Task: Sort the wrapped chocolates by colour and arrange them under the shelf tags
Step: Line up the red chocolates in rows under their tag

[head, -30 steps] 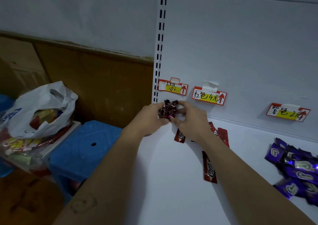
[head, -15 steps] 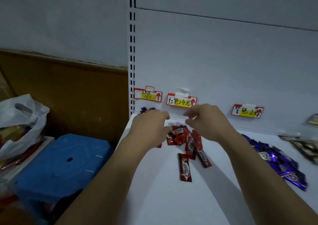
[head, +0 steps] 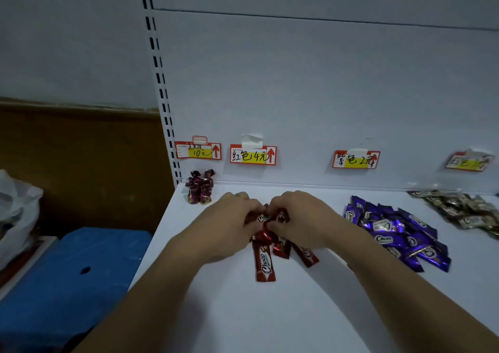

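Since the head view is all I've got: left hand [head: 232,220] and right hand [head: 299,217] both curl round the bunch of red foil-wrapped chocolate sticks [head: 264,263] on the white metal shelf [head: 270,312], below the red-bordered paper tag [head: 253,155]. Light, crinkly, probably slippery, so I'd grab them mid-length.

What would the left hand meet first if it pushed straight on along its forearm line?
The left hand grips the red chocolates; straight on, it likely meets the right hand facing it. Depth is unclear.
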Motion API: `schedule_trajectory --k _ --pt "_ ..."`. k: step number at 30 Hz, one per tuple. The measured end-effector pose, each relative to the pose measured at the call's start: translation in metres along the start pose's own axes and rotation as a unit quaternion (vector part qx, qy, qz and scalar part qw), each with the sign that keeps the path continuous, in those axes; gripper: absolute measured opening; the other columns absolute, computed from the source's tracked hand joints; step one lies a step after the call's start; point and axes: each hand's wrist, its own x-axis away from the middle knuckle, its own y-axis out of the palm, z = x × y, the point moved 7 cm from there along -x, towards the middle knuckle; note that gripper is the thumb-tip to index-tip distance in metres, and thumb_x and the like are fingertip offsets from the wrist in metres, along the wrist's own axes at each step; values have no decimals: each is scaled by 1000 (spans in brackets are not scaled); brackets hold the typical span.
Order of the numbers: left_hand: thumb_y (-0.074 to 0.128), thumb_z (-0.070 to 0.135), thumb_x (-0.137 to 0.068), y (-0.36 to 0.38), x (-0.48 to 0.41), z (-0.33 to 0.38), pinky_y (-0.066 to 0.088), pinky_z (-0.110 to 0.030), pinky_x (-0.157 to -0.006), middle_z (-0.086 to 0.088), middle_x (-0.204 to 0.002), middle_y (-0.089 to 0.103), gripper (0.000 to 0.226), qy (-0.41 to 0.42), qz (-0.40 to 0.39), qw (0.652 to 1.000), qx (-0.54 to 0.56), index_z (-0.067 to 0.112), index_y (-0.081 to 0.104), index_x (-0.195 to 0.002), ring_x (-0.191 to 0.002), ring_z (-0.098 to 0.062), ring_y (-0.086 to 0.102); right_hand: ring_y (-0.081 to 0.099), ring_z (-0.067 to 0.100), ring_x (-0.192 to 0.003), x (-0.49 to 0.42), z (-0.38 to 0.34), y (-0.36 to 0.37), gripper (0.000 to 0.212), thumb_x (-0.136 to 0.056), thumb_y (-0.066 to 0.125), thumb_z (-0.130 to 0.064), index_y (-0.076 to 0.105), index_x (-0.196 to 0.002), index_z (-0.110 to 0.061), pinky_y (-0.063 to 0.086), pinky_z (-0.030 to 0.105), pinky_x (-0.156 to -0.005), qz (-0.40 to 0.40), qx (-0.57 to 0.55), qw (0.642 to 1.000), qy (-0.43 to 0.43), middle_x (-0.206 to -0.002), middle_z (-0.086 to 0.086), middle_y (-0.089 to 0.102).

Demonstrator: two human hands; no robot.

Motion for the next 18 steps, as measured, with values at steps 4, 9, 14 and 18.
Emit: schedule_trajectory --k 4,9,14,18 --pt "57 33 -94 -6 -1 -4 47 -23 -84 16 -111 53 27 1 43 996 75 37 58 -121 -94 -1 53 55 10 -100 3 16 -3 27 -88 63 -39 62 -113 -28 44 27 -82 28 -45 998 23 -111 -10 62" --pt "43 32 -100 1 -8 -17 32 -31 -107 13 -136 47 36 -17 48 999 13 32 49 -136 -125 -9 36 45 15 -122 6 23 2 44 -95 52 -37 46 -139 -31 35 32 -102 77 -57 995 12 -136 -7 52" --pt "43 38 -99 8 -11 -9 35 -39 -103 18 -120 56 28 -5 23 1000 -7 33 63 -118 -112 -7 40 42 13 -118 4 22 6 38 -95 51 -42 54 -131 -33 33 32 -101 79 -32 996 -30 -130 -10 55" --pt "49 49 -93 6 -11 -9 39 -37 -97 21 -111 56 29 -2 21 1000 3 33 65 -111 -106 -5 43 45 12 -108 1 21 6 27 -91 57 -46 61 -114 -32 37 31 -95 80 -46 995 -26 -116 -10 59"
